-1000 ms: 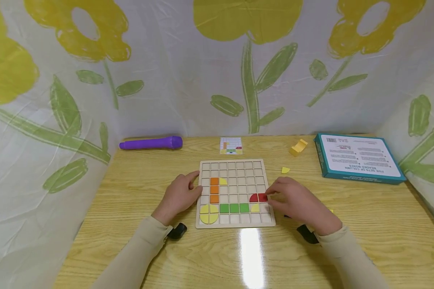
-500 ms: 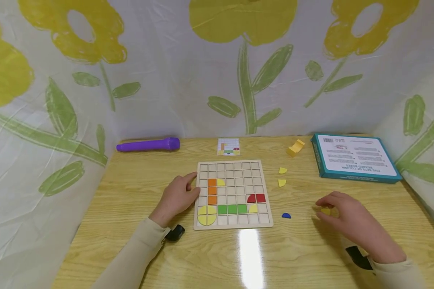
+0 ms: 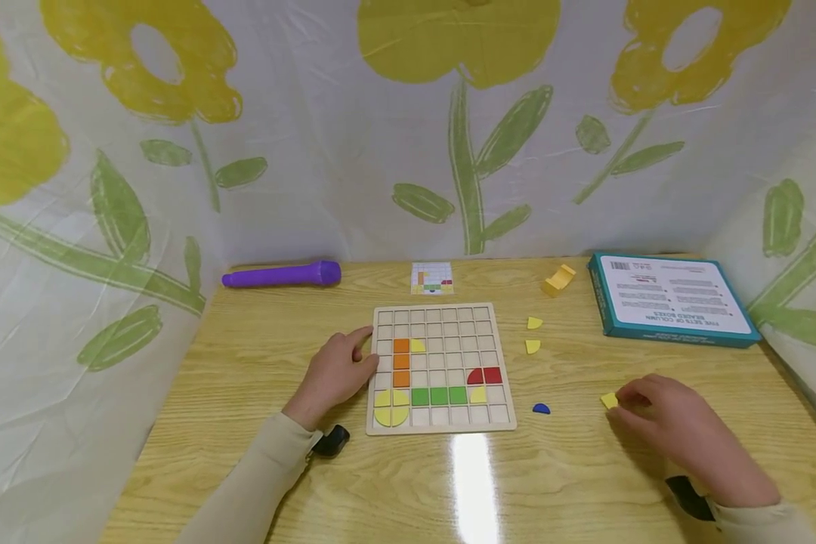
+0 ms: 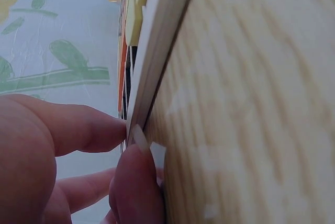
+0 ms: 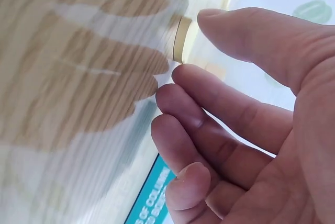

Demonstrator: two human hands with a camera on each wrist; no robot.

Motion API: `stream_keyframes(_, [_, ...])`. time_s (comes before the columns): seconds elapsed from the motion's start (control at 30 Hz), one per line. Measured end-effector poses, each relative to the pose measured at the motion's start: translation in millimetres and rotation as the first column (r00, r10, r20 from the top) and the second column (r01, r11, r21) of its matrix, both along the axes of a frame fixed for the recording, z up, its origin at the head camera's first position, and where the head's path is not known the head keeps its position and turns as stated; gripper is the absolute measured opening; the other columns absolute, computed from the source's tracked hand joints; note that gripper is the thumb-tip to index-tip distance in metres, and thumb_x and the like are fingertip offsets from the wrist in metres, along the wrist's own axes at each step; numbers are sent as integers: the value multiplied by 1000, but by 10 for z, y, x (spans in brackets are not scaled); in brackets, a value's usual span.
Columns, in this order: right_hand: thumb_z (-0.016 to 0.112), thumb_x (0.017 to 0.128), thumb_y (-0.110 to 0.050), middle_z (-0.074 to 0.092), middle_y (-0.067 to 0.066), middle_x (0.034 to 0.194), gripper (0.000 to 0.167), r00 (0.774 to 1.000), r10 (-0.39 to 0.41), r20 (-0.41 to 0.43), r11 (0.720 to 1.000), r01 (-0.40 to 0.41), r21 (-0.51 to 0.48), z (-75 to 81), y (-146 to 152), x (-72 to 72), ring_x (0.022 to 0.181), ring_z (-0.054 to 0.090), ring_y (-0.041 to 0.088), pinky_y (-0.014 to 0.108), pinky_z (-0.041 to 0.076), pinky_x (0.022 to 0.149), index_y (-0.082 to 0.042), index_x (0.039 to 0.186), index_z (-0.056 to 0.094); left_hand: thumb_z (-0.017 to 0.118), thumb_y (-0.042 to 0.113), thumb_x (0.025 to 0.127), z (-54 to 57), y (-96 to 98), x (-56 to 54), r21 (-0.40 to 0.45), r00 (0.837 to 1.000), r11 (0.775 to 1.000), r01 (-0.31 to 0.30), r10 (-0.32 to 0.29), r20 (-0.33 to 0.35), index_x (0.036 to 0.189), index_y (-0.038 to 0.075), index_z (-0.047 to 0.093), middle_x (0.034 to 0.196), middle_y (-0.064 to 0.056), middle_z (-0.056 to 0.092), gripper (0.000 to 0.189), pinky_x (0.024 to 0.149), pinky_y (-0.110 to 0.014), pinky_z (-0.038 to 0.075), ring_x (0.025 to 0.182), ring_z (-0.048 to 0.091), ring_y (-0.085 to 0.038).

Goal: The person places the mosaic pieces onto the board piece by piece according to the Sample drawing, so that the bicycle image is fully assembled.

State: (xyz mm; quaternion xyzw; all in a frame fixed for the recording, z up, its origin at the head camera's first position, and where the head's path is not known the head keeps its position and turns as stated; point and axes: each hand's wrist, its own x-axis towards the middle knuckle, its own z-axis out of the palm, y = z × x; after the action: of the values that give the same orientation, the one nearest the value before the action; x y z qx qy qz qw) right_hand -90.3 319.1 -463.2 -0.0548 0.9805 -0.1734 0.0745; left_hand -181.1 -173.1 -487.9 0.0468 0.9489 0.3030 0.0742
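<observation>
A wooden grid board [image 3: 452, 353] lies at the table's middle with orange squares [image 3: 401, 362], green squares [image 3: 438, 396], red pieces [image 3: 492, 375] and yellow quarter rounds [image 3: 391, 408] in it. My left hand [image 3: 332, 374] holds the board's left edge; in the left wrist view, thumb and a fingertip meet at its rim [image 4: 155, 62]. At the right, my right hand [image 3: 680, 427] reaches down with curved fingers and thumb parted by a yellow piece [image 3: 608, 400]. The right wrist view shows that piece lying on the table between thumb and index tips, apparently not pinched.
Two yellow quarter pieces [image 3: 533, 346] and a blue half-round piece [image 3: 541, 409] lie right of the board. Behind it is a small pattern card [image 3: 432, 278]. A purple microphone-shaped stick [image 3: 282, 274], an orange block [image 3: 558, 280] and a teal box [image 3: 673, 298] line the back.
My right hand has let go of the red square at the board's right edge and moved right, down to the yellow piece. The left hand stays on the board.
</observation>
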Motion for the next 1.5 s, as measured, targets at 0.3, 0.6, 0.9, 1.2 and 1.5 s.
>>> stream_keyframes(0.3, [87, 89, -22, 74, 0, 98, 24, 999, 36, 2, 999, -36, -6, -40, -155, -96, 91, 68, 21, 54, 60, 87, -7, 106, 80, 67, 29, 100, -14, 11, 13, 7, 1000, 1000, -3, 3, -10, 160, 14, 54, 92, -4, 55, 63, 74, -35, 38, 82, 48, -20])
stream_keyframes(0.6, [85, 90, -21, 72, -1, 97, 20, 995, 91, -33, 996, -92, -6, -18, -322, -199, 90, 66, 19, 52, 59, 87, -8, 104, 80, 67, 29, 101, -7, 7, 8, 5, 1000, 1000, -8, 8, -1, 161, 15, 53, 93, -5, 54, 63, 73, -35, 37, 82, 47, -20])
stream_keyframes(0.9, [85, 90, -23, 70, -4, 96, 16, 977, 189, -103, 980, -194, -40, 98, -908, -344, 92, 64, 15, 44, 60, 87, -13, 101, 79, 66, 29, 101, 9, 7, 11, 9, 1000, 1000, -5, 6, -5, 161, 14, 54, 93, -5, 54, 63, 72, -35, 37, 82, 47, -20])
stream_keyframes(1.2, [89, 87, -21, 70, -5, 94, 19, 948, 287, -135, 955, -294, -32, 103, -1405, -378, 89, 60, 12, 39, 59, 86, -12, 101, 80, 67, 29, 101, -16, -8, -1, 2, 1000, 1000, -2, 2, -3, 161, 15, 54, 92, -4, 54, 63, 71, -34, 37, 81, 47, -19])
stream_keyframes(1.5, [89, 87, -18, 68, -6, 94, 19, 945, 296, -138, 953, -301, -17, 24, -1505, -369, 86, 56, 10, 35, 58, 84, -12, 103, 81, 67, 28, 101, -7, -13, 12, 6, 1000, 1000, -8, 8, -4, 160, 15, 54, 92, -4, 54, 62, 72, -34, 36, 81, 47, -19])
